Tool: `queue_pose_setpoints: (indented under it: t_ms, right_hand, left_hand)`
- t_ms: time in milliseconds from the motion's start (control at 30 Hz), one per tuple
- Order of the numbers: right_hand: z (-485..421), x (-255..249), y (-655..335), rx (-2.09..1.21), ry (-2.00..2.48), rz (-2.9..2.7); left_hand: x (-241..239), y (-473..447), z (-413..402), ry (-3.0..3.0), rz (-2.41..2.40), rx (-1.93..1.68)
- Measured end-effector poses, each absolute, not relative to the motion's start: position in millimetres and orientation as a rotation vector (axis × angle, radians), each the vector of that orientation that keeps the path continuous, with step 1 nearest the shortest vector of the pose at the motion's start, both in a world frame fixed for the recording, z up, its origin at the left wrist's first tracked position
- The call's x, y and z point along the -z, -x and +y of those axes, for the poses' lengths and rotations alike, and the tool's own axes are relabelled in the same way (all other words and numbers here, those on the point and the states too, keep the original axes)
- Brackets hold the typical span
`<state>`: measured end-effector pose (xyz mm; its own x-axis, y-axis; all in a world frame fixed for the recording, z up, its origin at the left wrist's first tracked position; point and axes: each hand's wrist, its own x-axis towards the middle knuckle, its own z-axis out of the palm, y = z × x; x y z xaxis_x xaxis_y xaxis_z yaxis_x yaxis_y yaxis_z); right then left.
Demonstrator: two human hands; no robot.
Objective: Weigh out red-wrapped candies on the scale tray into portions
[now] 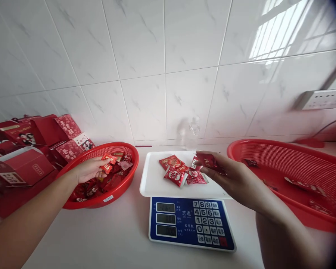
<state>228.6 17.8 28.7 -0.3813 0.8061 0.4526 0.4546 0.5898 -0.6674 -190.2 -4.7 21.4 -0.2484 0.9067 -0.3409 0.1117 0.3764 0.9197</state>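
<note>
Over the left red basket [132, 175], my left hand [91, 169] pinches small red-wrapped candies [108, 163]. More wrapped sweets [116, 182] fill that basket below it. My right hand [235, 177] is closed on a dark red candy packet [208, 160], held above the right part of the white scale tray [152, 175]. Several red packets [176, 175] lie in a loose pile on the tray. In front of the tray is the scale's blue keypad panel [184, 224]; its display digits are too faint to read.
Red gift boxes [25, 164] are stacked at the far left. A larger red basket [285, 157] with a few packets stands at the right. Behind the tray is a clear bottle [193, 132] against the tiled wall [142, 104]. A white power strip [323, 99] hangs at the right.
</note>
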Motion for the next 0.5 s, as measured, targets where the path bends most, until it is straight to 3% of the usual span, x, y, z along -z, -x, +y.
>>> queue_pose_setpoints:
  t_ms: [367, 500]
  right_hand:
    - [16, -31, -234, -0.549, 1.019, -1.982]
    - [17, -33, -240, -0.538, 1.021, -1.958]
  left_hand:
    - [-29, 26, 51, -1.376, 1.283, -0.747]
    - [-27, -4, 67, -1.493, 1.385, -0.807]
